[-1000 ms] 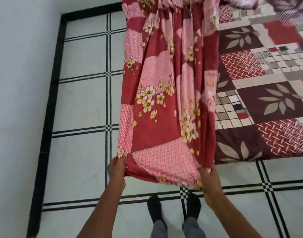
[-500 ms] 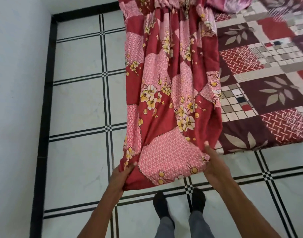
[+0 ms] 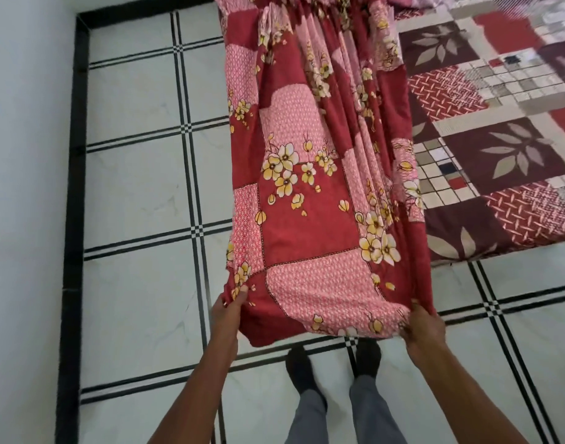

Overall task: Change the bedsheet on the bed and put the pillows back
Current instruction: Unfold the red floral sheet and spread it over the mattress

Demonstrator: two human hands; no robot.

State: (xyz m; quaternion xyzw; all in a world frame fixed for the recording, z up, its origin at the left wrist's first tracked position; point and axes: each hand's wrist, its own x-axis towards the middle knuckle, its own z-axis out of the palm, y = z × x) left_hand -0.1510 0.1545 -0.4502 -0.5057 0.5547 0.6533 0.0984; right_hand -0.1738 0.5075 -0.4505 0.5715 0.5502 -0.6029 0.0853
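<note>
**Floral sheet held taut off the foot of the bed**

The red floral sheet [image 3: 310,193] hangs in the air as a long gathered band, running from somewhere past the top of the view down to the person's hands. Its right side overlaps the left edge of the bed [image 3: 499,155], which wears a maroon patchwork cover with leaf squares. The left hand [image 3: 231,304] pinches the sheet's near left corner, thumb on top, fingers closed under the cloth. The right hand [image 3: 422,325] grips the near right corner, fingers curled into the bunched hem. Both arms reach forward and slightly apart, keeping the near edge stretched above the tiled floor [image 3: 140,187]. To my eye this is the spreading step: the sheet looks ready to be swung rightward and opened over the bed. That calls for widening the hands and shaking out the pleats. No pillows show.
</note>
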